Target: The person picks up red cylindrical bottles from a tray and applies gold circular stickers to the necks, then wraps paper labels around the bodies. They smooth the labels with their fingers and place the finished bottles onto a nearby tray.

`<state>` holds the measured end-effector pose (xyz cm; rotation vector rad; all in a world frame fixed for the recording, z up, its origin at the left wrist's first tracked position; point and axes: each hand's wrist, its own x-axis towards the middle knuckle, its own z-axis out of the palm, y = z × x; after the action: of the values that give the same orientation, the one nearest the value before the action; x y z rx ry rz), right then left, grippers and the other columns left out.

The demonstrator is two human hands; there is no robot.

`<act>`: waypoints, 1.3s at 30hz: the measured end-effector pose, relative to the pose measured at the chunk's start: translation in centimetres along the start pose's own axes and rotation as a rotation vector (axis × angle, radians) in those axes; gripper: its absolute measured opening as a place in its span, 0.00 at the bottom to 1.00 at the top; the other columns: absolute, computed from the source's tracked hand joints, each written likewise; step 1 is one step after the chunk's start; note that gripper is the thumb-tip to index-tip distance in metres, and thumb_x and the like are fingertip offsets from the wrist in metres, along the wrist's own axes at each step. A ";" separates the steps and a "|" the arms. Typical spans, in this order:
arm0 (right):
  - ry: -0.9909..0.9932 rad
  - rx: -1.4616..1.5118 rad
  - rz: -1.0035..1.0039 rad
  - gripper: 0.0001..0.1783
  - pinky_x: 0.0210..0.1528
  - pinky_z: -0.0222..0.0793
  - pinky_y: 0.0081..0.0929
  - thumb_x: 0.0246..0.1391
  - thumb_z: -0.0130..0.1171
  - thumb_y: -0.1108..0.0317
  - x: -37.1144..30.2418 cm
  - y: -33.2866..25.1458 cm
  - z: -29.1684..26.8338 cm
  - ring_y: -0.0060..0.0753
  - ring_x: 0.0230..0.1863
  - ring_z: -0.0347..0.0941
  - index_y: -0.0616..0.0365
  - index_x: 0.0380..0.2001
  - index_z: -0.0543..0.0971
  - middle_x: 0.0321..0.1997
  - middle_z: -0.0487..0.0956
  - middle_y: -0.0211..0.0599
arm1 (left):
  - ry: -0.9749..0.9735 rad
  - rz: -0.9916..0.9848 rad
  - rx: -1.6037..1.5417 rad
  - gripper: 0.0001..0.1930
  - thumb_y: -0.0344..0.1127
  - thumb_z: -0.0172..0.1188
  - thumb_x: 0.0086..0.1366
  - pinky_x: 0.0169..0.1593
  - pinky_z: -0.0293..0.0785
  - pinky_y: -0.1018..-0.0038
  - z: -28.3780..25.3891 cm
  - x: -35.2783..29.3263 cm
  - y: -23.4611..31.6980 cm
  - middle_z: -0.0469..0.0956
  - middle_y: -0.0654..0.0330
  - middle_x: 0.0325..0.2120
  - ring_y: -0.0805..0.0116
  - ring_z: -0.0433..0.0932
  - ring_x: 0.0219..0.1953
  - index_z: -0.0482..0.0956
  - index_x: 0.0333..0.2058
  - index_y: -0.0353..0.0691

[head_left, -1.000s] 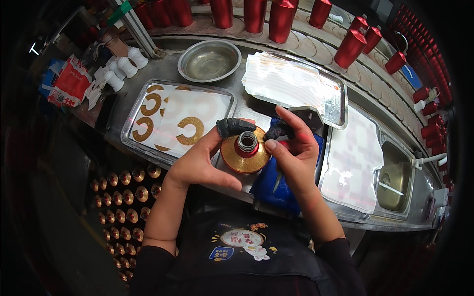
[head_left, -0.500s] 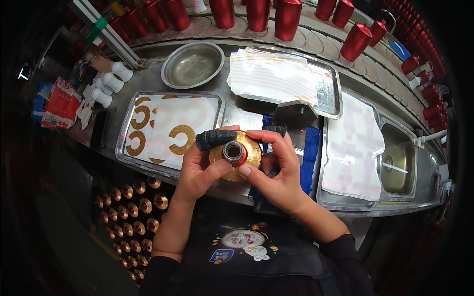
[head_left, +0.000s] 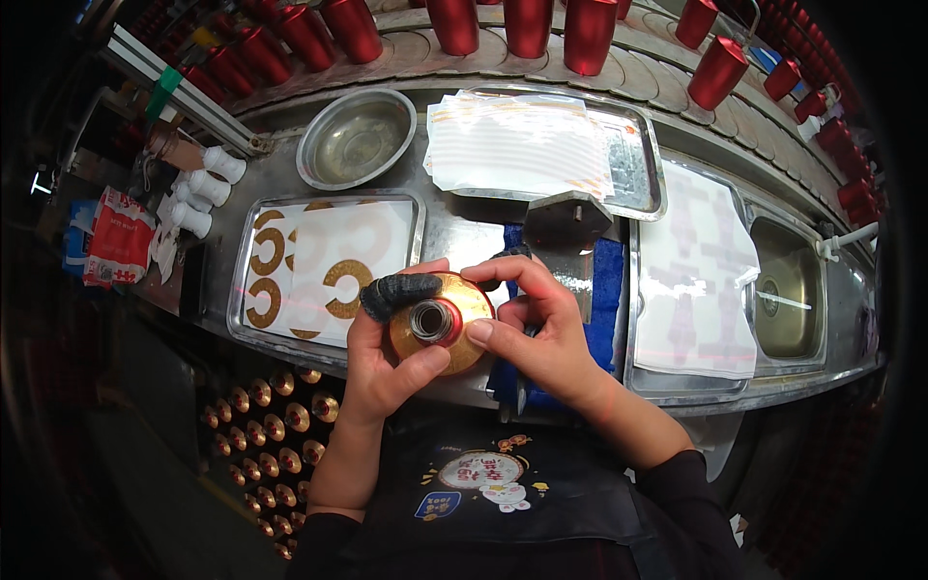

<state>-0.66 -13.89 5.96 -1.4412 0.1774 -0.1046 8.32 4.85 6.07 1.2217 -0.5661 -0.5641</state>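
Observation:
Both my hands hold a red metal bottle [head_left: 433, 321], its round gold shoulder and open threaded neck facing up toward me. My left hand [head_left: 382, 375] is closed round the left side, with a black-covered finger across the gold top and the thumb at its lower edge. My right hand [head_left: 553, 356] grips the other side, thumb on the gold rim and forefinger along the far edge. The bottle's body is hidden below its shoulder. Left of the hands, a metal tray [head_left: 235, 295] carries a white sheet with gold C-shaped stickers [head_left: 345, 286].
Behind stand a metal bowl [head_left: 356, 140] and a tray with striped sheets [head_left: 522, 145]. A metal block fixture [head_left: 568, 222] and blue cloth [head_left: 607, 300] lie beyond my right hand, then white sheets [head_left: 694, 280] and a sink [head_left: 785, 290]. Red bottles [head_left: 590, 39] line a conveyor.
The bottle has tilted slightly in my hands, and my left thumb has slid from near the neck to the shoulder's lower edge. Conveyor bottles have moved right. The whole view has shifted a little.

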 end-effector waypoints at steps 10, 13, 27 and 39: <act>0.030 0.215 0.042 0.16 0.35 0.69 0.11 0.57 0.63 0.71 0.5 -0.2 0.3 0.07 0.32 0.72 0.63 0.49 0.77 0.47 0.77 0.30 | 0.062 -0.003 0.008 0.31 0.26 0.69 0.56 0.61 0.72 0.69 1.5 -0.1 0.4 0.71 0.52 0.61 0.66 0.75 0.58 0.70 0.60 0.35; 0.043 0.317 0.097 0.12 0.30 0.65 0.11 0.59 0.61 0.69 1.0 -0.1 -0.3 0.06 0.27 0.69 0.61 0.45 0.80 0.36 0.78 0.26 | 0.075 -0.021 0.015 0.31 0.27 0.69 0.56 0.61 0.72 0.69 1.5 -0.3 0.3 0.70 0.51 0.62 0.66 0.75 0.58 0.70 0.59 0.34; 0.166 -0.426 -0.384 0.15 0.41 0.73 0.23 0.50 0.70 0.74 -0.8 -4.0 -0.2 0.27 0.38 0.79 0.64 0.41 0.79 0.38 0.81 0.40 | -0.018 -0.032 -0.003 0.31 0.30 0.67 0.58 0.64 0.69 0.64 0.2 -0.3 0.3 0.65 0.47 0.65 0.61 0.72 0.61 0.70 0.60 0.33; 0.383 -0.271 -0.122 0.12 0.42 0.71 0.19 0.51 0.67 0.75 1.2 -4.8 -0.6 0.18 0.38 0.75 0.64 0.39 0.78 0.36 0.80 0.31 | 0.097 -0.126 0.028 0.44 0.41 0.71 0.53 0.65 0.67 0.62 1.5 -0.4 1.2 0.69 0.47 0.61 0.58 0.71 0.62 0.61 0.66 0.32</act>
<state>0.55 -15.29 10.62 -1.6918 0.4300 -0.4728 7.16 4.36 7.55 1.3104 -0.4182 -0.6014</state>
